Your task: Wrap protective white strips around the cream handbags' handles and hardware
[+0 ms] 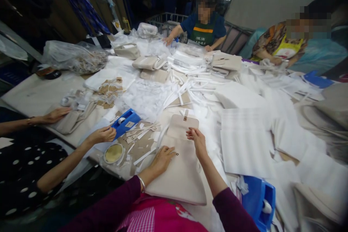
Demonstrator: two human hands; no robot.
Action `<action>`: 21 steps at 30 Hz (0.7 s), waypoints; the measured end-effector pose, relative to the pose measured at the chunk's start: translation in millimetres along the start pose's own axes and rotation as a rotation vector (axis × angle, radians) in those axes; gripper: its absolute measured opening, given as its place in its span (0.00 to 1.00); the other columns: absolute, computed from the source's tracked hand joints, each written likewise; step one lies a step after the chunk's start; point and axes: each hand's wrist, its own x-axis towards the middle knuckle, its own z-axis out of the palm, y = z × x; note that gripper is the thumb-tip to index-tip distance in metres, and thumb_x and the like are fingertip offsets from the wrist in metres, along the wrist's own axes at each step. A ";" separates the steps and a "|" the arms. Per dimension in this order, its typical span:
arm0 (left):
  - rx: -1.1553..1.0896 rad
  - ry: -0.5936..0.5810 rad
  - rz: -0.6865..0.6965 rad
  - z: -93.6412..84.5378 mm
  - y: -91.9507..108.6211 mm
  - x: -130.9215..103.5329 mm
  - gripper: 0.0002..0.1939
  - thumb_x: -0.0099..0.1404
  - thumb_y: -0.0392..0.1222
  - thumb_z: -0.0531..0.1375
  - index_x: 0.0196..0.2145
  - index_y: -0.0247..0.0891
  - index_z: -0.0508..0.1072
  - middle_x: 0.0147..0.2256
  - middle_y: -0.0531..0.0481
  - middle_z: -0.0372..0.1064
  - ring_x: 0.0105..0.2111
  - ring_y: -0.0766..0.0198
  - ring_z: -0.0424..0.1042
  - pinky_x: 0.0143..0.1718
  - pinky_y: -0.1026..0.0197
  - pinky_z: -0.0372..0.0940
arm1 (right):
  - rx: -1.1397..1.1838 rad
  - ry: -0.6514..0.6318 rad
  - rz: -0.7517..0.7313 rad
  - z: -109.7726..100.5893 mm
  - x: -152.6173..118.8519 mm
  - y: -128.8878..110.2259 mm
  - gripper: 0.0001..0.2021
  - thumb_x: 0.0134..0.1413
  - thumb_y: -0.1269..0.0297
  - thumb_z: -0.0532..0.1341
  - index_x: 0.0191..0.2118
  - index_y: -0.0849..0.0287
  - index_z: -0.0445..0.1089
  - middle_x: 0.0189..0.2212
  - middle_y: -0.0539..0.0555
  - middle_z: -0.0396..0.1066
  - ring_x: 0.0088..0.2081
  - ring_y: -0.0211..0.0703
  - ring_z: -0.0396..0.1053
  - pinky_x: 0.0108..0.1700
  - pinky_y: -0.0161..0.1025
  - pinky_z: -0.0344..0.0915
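Observation:
A beige bag [179,174] lies flat in front of me, its flap [178,127] folded out away from me. On the flap's end sits a small tab with a metal clasp [185,117], and a small round fitting [177,154] shows on the bag's body. My left hand [162,160] rests on the bag with fingers stretched out, fingertips close to the round fitting. Over the right edge of the flap is my right hand [198,140], fingers loosely bent and slightly apart, with nothing visible in them.
A co-worker's hand [104,135] at left is by a blue tape dispenser [126,123]; another dispenser [257,203] stands at my right. A round yellow tin [114,153], scraps, white foam sheets [244,141] and beige bags [227,61] cover the table. Two people work across it.

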 end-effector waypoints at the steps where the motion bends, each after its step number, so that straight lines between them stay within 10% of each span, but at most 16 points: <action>1: -0.001 -0.004 -0.006 0.4 -0.5 0.1 0.24 0.63 0.31 0.51 0.55 0.46 0.64 0.59 0.52 0.58 0.51 0.58 0.56 0.56 0.52 0.56 | -0.192 -0.009 -0.088 -3.0 0.0 6.4 0.14 0.55 0.57 0.57 0.44 0.59 0.70 0.39 0.57 0.73 0.40 0.47 0.70 0.43 0.45 0.66; 9: 0.003 -0.028 -0.084 -5.8 5.0 18.3 0.23 0.60 0.29 0.53 0.52 0.42 0.67 0.55 0.50 0.62 0.51 0.56 0.58 0.55 0.52 0.58 | -1.052 -0.158 -0.431 -3.8 -27.2 72.7 0.20 0.55 0.68 0.58 0.54 0.57 0.66 0.51 0.60 0.66 0.53 0.53 0.60 0.56 0.53 0.56; 16: 0.196 0.116 0.003 25.6 -5.8 47.4 0.27 0.61 0.30 0.51 0.58 0.40 0.61 0.60 0.48 0.58 0.60 0.57 0.55 0.59 0.51 0.54 | -0.973 -0.007 -0.442 -2.8 -24.1 89.2 0.17 0.57 0.70 0.53 0.52 0.54 0.67 0.48 0.60 0.66 0.50 0.54 0.62 0.52 0.54 0.60; 21: 0.433 0.237 0.209 44.5 -27.0 48.8 0.30 0.63 0.32 0.51 0.63 0.45 0.53 0.63 0.53 0.52 0.63 0.58 0.49 0.60 0.51 0.53 | -0.570 -0.018 -0.171 2.4 -10.9 48.6 0.14 0.51 0.66 0.56 0.44 0.57 0.72 0.44 0.60 0.68 0.49 0.56 0.63 0.54 0.57 0.58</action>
